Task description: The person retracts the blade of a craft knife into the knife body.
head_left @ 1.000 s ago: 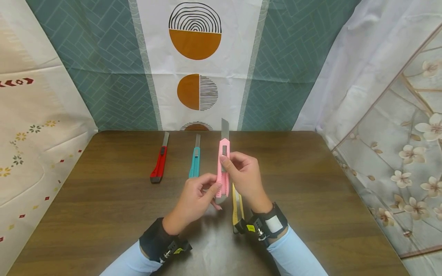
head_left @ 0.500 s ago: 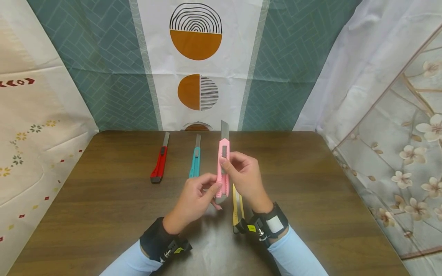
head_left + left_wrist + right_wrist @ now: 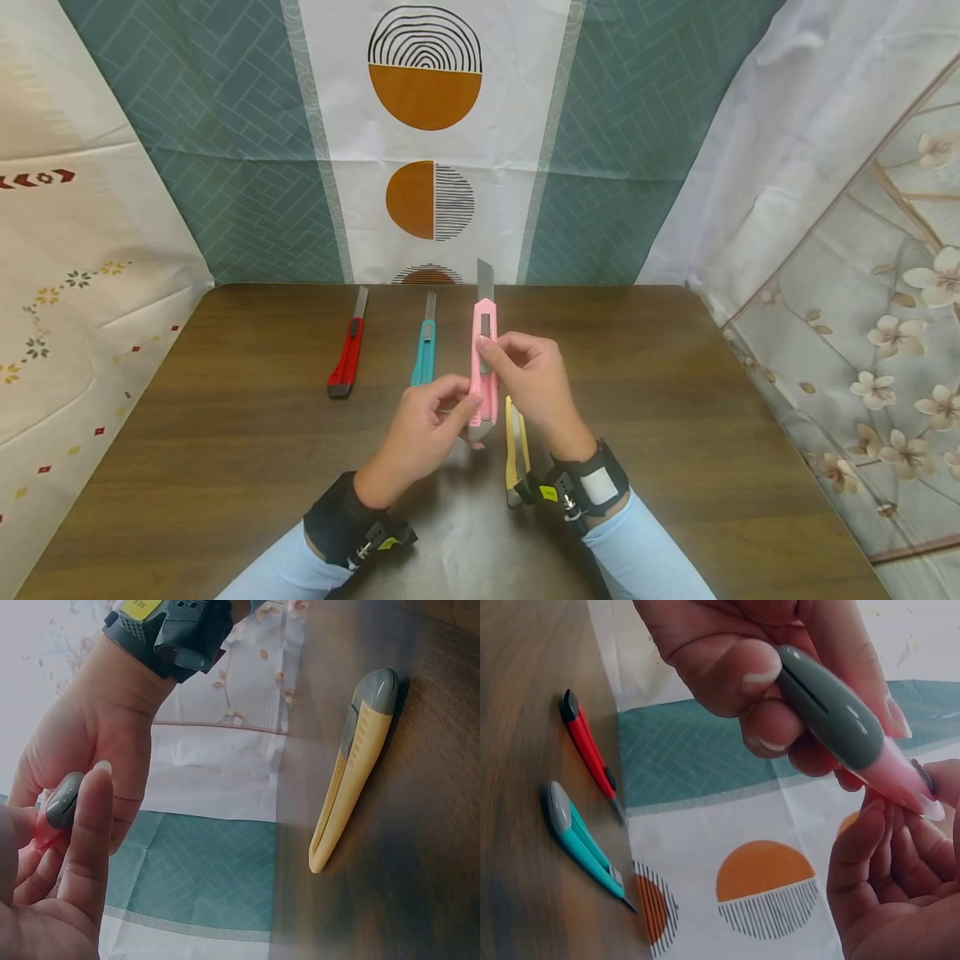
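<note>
Both hands hold a pink utility knife [image 3: 488, 402] upright above the table, its wide blade standing out at the top. My left hand [image 3: 420, 433] pinches the lower body near the grey end cap [image 3: 832, 712]. Higher up, my right hand [image 3: 536, 387] grips the body, with the thumb on the slider. A yellow utility knife [image 3: 356, 772] lies on the table below the right hand, no blade seen out of it. Beyond the left hand lie a teal utility knife [image 3: 424, 350] and a red utility knife [image 3: 347, 358], both with blades extended.
The brown wooden table [image 3: 225, 433] ends at a patterned curtain [image 3: 442, 142] behind. Floral fabric [image 3: 892, 350] hangs along the right side and cream cloth [image 3: 75, 333] along the left. Each wrist wears a black strap with a camera.
The pink utility knife has shifted very slightly left in the hands. More of the yellow knife shows beside the right wrist. The other knives have not moved.
</note>
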{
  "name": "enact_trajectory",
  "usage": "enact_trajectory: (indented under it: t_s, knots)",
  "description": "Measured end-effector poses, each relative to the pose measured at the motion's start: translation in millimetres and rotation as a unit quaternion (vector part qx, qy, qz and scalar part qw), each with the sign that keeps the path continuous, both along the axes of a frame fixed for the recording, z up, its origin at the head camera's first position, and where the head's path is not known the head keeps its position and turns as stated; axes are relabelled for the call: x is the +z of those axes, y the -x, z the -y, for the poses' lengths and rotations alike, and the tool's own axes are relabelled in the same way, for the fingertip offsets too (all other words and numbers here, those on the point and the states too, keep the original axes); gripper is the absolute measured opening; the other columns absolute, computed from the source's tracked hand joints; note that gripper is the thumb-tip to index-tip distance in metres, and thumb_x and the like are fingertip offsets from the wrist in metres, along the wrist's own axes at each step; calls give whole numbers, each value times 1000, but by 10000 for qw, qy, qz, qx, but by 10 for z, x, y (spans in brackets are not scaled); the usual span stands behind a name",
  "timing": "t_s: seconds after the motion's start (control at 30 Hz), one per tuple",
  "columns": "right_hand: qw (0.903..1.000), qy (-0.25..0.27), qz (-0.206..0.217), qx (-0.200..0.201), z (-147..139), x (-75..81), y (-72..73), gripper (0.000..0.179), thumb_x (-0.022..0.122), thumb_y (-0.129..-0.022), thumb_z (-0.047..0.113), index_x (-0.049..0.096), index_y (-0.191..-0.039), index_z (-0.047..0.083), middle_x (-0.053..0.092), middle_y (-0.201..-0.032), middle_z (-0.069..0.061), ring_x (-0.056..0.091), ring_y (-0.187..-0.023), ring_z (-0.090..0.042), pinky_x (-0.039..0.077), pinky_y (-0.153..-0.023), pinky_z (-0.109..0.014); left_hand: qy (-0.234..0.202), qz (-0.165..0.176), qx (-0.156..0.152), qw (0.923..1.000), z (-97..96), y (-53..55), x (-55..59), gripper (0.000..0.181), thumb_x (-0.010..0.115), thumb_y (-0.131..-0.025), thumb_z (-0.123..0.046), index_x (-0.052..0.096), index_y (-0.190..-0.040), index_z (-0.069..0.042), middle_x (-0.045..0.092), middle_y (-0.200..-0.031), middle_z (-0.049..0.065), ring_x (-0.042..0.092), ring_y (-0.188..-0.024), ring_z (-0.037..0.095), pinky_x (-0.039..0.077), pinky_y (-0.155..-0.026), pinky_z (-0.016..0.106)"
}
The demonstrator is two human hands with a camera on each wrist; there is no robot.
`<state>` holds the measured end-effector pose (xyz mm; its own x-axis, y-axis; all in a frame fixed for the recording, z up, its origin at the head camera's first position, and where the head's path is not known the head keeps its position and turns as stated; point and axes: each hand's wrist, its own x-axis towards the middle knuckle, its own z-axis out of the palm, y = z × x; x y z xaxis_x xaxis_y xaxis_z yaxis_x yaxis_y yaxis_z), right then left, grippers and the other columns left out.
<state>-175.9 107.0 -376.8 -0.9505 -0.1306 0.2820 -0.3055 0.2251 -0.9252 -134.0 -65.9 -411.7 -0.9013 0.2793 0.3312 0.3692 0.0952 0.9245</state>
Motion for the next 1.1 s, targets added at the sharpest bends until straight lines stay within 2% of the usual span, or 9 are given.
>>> enact_trajectory:
  t_s: [0.17, 0.33, 0.67, 0.9, 1.1]
  knots:
    - [9996, 175, -193, 123, 5, 6, -5, 22, 72, -98, 29, 77, -88, 9, 66, -73, -9, 58, -69, -24, 47, -52, -25, -77, 49, -137, 9999, 8, 4, 6, 21, 70, -97, -12, 69, -116, -2, 74, -93, 15, 71, -59, 18, 63, -54, 34]
    - [9993, 240, -270, 123, 3, -11, -1, 22, 72, -98, 28, 76, -88, 9, 66, -74, -8, 58, -68, -22, 47, -51, -24, 8, -3, -149, 9999, 11, 4, 6, 21, 70, -98, -13, 68, -116, -3, 73, -91, 14, 66, -50, 13, 61, -50, 34]
    - [9986, 206, -401, 274, -9, -22, -1, 17, 74, -96, 26, 77, -91, 9, 67, -75, -8, 58, -67, -22, 48, -51, -25, -113, 74, -192, 9997, 4, 3, -3, 20, 69, -98, -13, 69, -115, -2, 73, -92, 16, 68, -55, 13, 61, -50, 45]
    - [9978, 145, -452, 469, -12, -36, 21, 11, 74, -96, 19, 76, -95, 8, 68, -78, -9, 58, -67, -22, 50, -53, -25, -166, 197, -188, 9995, 26, 7, -10, 20, 69, -98, -12, 69, -115, -3, 72, -92, 16, 68, -54, 15, 61, -52, 41]
    - [9979, 214, -413, 447, -14, -37, 29, 11, 73, -96, 18, 76, -95, 7, 67, -77, -10, 57, -67, -21, 50, -53, -25, -126, 221, -163, 9995, 31, 3, 11, 21, 68, -99, -14, 69, -117, -3, 73, -94, 16, 69, -54, 15, 62, -54, 36]
